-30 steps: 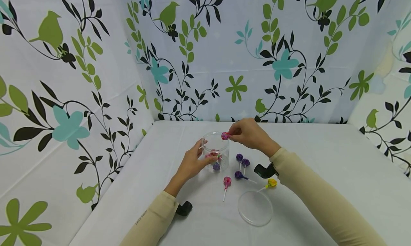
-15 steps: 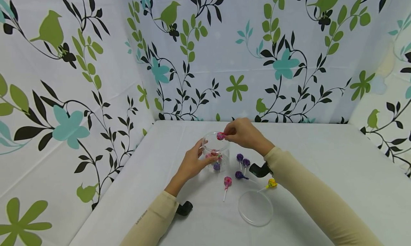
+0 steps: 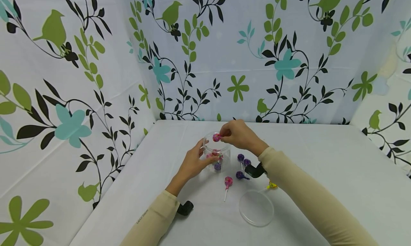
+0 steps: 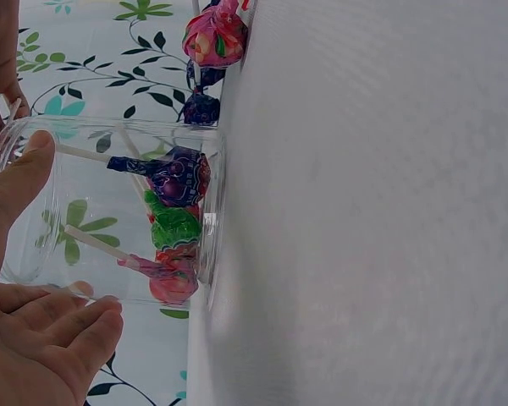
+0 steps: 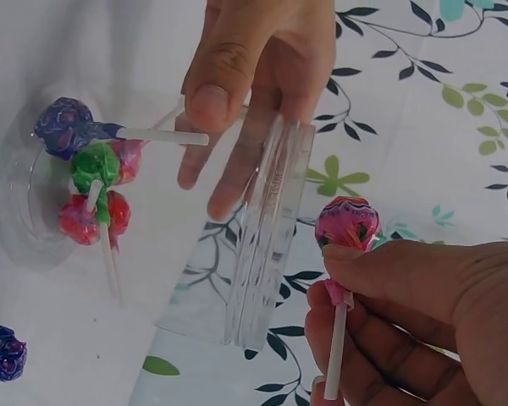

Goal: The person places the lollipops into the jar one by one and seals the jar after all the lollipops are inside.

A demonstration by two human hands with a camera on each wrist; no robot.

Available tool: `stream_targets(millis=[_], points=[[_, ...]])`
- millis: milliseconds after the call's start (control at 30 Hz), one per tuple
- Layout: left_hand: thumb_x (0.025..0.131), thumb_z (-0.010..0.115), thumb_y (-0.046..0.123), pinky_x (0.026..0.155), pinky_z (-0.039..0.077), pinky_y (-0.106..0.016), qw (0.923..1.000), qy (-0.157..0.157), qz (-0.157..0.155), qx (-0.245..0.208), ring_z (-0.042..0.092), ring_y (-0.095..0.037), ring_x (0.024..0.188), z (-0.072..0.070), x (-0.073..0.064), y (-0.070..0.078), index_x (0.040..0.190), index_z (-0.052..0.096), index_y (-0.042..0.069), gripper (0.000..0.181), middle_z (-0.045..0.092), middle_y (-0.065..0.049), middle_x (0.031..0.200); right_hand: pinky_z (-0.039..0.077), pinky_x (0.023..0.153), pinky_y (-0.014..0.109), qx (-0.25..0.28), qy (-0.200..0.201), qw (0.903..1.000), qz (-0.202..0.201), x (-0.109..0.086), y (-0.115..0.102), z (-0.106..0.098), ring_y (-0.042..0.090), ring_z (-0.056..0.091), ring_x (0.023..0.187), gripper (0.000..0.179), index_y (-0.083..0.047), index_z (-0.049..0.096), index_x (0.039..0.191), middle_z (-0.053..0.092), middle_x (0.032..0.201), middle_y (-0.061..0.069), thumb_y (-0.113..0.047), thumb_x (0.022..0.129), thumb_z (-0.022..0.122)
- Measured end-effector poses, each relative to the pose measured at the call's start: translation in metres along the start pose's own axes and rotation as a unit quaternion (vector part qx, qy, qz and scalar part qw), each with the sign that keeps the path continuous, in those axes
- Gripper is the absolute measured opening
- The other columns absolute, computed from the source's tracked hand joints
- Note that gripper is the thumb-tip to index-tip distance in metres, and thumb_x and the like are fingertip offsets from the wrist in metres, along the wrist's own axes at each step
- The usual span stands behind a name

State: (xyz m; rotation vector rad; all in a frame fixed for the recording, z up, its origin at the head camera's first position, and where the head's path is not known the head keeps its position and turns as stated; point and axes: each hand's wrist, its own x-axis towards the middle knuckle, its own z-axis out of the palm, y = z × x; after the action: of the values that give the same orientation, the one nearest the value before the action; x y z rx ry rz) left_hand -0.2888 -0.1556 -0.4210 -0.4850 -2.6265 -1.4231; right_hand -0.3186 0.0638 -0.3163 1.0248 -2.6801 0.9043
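My left hand (image 3: pixel 194 162) grips a clear plastic jar (image 3: pixel 226 161) upright on the white table, thumb on the near side and fingers round the far side. Inside, at the bottom, lie a purple lollipop (image 4: pixel 179 178), a green lollipop (image 4: pixel 174 228) and pink-red ones (image 4: pixel 173 281), sticks pointing toward the mouth. Above the open rim my right hand (image 3: pixel 240 134) pinches a pink lollipop (image 5: pixel 347 222) between thumb and fingers just below its head. Its white stick shows beneath the thumb in the right wrist view.
To the jar's right lie several purple lollipops (image 3: pixel 240 175), and a pink lollipop (image 3: pixel 228 181) is nearer. A yellow lollipop (image 3: pixel 272 185), partly behind the right sleeve, sits by a round clear lid (image 3: pixel 256 208). Patterned cloth (image 3: pixel 237 67) hangs around the table.
My right hand has moved left, carrying the pink lollipop from the jar's right edge to over its mouth. My left hand keeps its hold on the jar.
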Motion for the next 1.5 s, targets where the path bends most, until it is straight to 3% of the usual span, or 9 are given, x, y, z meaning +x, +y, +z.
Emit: stream_targets(millis=[467, 667, 1000, 1500], points=[[0.090, 0.080, 0.051, 0.108, 0.047, -0.052, 0.9999, 0.005, -0.001, 0.015, 0.049, -0.039, 0.139, 0.000, 0.000, 0.001, 0.163, 0.032, 0.011, 0.096, 0.044, -0.008, 0.161, 0.061, 0.084, 0.041, -0.018, 0.006, 0.9998, 0.007, -0.005, 0.009, -0.003, 0.022, 0.072, 0.091, 0.011, 0.001, 0.078, 0.105, 0.076, 0.096, 0.007, -0.001, 0.094, 0.075], [0.090, 0.080, 0.052, 0.109, 0.046, -0.053, 0.9999, 0.003, -0.008, 0.009, 0.048, -0.039, 0.140, -0.001, -0.001, 0.001, 0.164, 0.031, 0.016, 0.096, 0.042, -0.006, 0.162, 0.062, 0.080, 0.039, -0.024, 0.018, 0.9995, 0.007, -0.017, 0.017, -0.007, 0.021, 0.071, 0.089, 0.009, -0.001, 0.078, 0.104, 0.075, 0.094, 0.005, -0.003, 0.095, 0.075], [0.089, 0.082, 0.048, 0.110, 0.045, -0.051, 0.9999, 0.009, -0.003, 0.011, 0.048, -0.040, 0.140, -0.002, 0.000, 0.002, 0.163, 0.033, 0.013, 0.095, 0.044, -0.009, 0.160, 0.061, 0.077, 0.040, -0.024, 0.024, 0.9992, 0.022, -0.039, 0.039, -0.015, 0.019, 0.069, 0.084, 0.008, -0.002, 0.078, 0.101, 0.074, 0.090, 0.001, -0.003, 0.094, 0.075], [0.089, 0.082, 0.046, 0.111, 0.044, -0.049, 0.9999, 0.005, 0.000, 0.011, 0.048, -0.038, 0.140, 0.002, 0.000, 0.000, 0.163, 0.032, 0.009, 0.097, 0.044, -0.010, 0.160, 0.057, 0.064, 0.031, -0.027, -0.026, 0.9953, 0.090, -0.069, 0.070, 0.014, 0.015, 0.059, 0.072, 0.004, -0.007, 0.074, 0.091, 0.065, 0.078, -0.003, -0.008, 0.093, 0.077]])
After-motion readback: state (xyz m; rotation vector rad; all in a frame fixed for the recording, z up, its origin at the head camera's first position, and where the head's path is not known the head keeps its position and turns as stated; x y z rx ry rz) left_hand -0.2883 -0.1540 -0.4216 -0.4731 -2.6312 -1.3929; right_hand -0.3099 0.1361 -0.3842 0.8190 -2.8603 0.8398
